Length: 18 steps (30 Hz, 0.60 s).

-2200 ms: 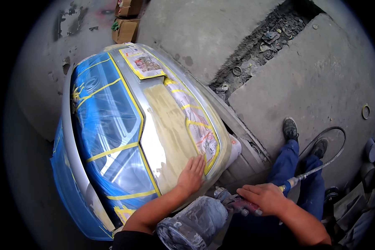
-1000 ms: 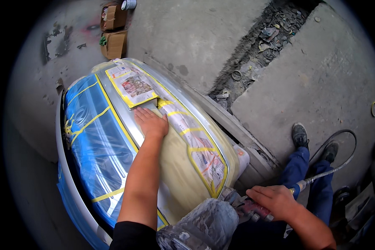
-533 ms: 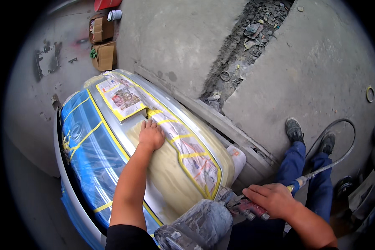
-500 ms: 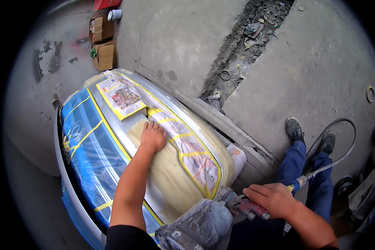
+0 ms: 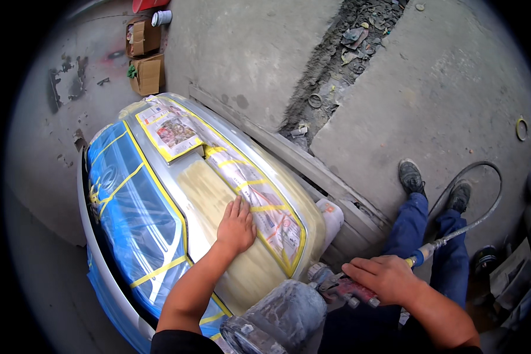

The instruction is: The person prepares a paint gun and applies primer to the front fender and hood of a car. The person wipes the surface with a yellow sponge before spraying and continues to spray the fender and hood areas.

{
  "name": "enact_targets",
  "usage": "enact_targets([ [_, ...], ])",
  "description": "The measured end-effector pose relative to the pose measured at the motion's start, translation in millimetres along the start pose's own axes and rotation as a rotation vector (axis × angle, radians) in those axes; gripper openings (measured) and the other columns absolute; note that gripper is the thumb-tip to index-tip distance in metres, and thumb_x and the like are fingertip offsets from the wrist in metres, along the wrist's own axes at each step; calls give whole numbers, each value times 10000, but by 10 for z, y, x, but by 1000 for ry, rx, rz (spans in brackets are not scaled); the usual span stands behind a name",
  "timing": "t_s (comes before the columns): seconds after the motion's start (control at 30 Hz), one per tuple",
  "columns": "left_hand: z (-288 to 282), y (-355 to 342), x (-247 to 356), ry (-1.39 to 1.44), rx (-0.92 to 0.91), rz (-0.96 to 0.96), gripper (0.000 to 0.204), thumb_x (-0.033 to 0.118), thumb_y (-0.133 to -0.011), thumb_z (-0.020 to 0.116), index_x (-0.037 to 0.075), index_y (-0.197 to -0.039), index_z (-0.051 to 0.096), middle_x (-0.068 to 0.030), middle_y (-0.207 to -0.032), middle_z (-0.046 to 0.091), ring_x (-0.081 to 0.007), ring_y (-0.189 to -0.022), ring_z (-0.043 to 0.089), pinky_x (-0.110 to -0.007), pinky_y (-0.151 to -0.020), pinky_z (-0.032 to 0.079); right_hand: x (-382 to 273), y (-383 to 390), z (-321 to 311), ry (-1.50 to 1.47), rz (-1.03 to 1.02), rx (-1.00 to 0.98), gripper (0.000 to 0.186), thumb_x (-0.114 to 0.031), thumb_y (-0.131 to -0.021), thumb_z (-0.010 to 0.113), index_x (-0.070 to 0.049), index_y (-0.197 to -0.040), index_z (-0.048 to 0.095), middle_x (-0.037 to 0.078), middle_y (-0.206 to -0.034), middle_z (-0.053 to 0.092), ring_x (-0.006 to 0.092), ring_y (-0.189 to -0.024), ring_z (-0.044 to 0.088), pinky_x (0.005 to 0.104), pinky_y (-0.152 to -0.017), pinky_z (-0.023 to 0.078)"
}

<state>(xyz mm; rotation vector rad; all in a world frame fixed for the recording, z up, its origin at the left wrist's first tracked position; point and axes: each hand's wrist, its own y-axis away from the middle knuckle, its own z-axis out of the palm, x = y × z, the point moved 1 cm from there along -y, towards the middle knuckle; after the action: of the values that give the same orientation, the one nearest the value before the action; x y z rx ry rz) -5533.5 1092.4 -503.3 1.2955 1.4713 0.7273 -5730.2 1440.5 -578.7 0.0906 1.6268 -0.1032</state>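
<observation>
The curved vehicle body panel [image 5: 209, 184] fills the left-centre of the frame, its near end running under the spray gun's cup [image 5: 280, 312] at lower centre. The left hand [image 5: 237, 229] lies palm-down on its beige area, fingers extended, fingertips at the taped right edge. The right hand [image 5: 383, 278] — apart from the left, lower right of centre — is wrapped around the spray gun [image 5: 347, 289].

Yellow tape borders the panel on both sides: blue film [image 5: 137, 221] to the left, printed paper [image 5: 174, 131] to the right and above. Bare concrete floor [image 5: 454, 100] extends across the upper right, cut by a debris-filled trench [image 5: 339, 71].

Finish is matt, streaky beige, with smooth silver showing along the left margin. The film is glossy and wrinkled; the cup is cylindrical, grey and paint-smeared. A flexible hose [image 5: 484, 222] loops beside two dark shoes [image 5: 411, 176] — at right. Cardboard boxes [image 5: 147, 75] stand upper left.
</observation>
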Motion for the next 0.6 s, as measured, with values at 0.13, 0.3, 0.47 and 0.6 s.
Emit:
enact_targets([
  [0.13,-33,457,521,35,32,-10,639,425,-902,515,-55,-1324,511,-211,-1430,434,-390,-1417,272,-476,-1181,189,9,131,18,6,-3,13,549,-168,-678,712,-97,-1207,584,50,-1116,628,217,-764,661,350,-638,549],
  [0.3,234,947,1391,-147,-109,116,619,350,-934,430,-69,-1389,420,-238,-1473,388,-380,-1430,266,-477,-1183,189,-19,310,6,3,-1,-47,571,-186,-686,717,-113,-1232,565,44,-1133,623,216,-768,664,352,-640,551],
  [0.47,763,1179,2132,10,55,285,573,298,-936,367,-54,-1383,433,-233,-1487,380,-371,-1414,318,-476,-1177,217,166,547,-21,41,44,-95,603,-190,-684,726,-114,-1256,552,43,-1156,619,215,-769,665,352,-650,553],
  [0.6,879,164,2342,157,69,201,620,355,-932,466,6,-1439,390,-183,-1537,320,-353,-1445,251,-487,-1183,177,438,664,55,41,127,-83,572,-177,-692,723,-103,-1238,569,53,-1155,629,220,-797,677,352,-664,558],
])
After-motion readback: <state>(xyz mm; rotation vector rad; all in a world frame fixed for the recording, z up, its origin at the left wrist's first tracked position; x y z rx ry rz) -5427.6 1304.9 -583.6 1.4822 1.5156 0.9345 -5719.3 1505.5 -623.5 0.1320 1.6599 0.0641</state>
